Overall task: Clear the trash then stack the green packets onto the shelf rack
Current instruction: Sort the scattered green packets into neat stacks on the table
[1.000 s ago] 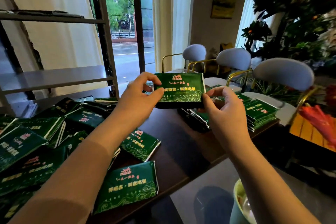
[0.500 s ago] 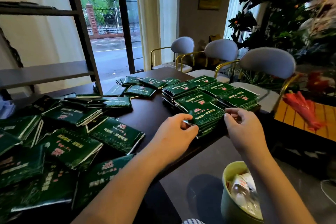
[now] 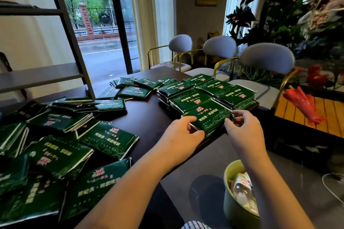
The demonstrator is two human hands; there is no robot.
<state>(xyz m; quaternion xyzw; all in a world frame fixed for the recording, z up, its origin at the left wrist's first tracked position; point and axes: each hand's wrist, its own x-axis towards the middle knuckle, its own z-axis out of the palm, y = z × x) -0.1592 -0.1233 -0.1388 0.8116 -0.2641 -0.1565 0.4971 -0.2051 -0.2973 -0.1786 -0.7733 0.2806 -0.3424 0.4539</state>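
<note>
Many green packets lie on a dark table [image 3: 149, 117]. Neat stacks of green packets [image 3: 206, 91] stand at the table's right end. On the nearest stack lies a top green packet [image 3: 208, 115]; my left hand [image 3: 181, 134] pinches its near left corner and my right hand [image 3: 242, 126] pinches its right edge. Loose green packets [image 3: 61, 152] are scattered over the left half of the table. The shelf rack [image 3: 39, 75] stands at the back left, its grey shelf board bare.
A green trash bin [image 3: 236, 208] with wrappers and a plastic bottle inside stands on the floor below my right forearm. Three blue-grey chairs [image 3: 268, 59] line the table's far side. Plants and a red bundle [image 3: 301, 102] fill the right.
One second ago both hands held a packet up in the air. They have lowered it onto the nearest stack at the right, and the view has dropped and turned with them.
</note>
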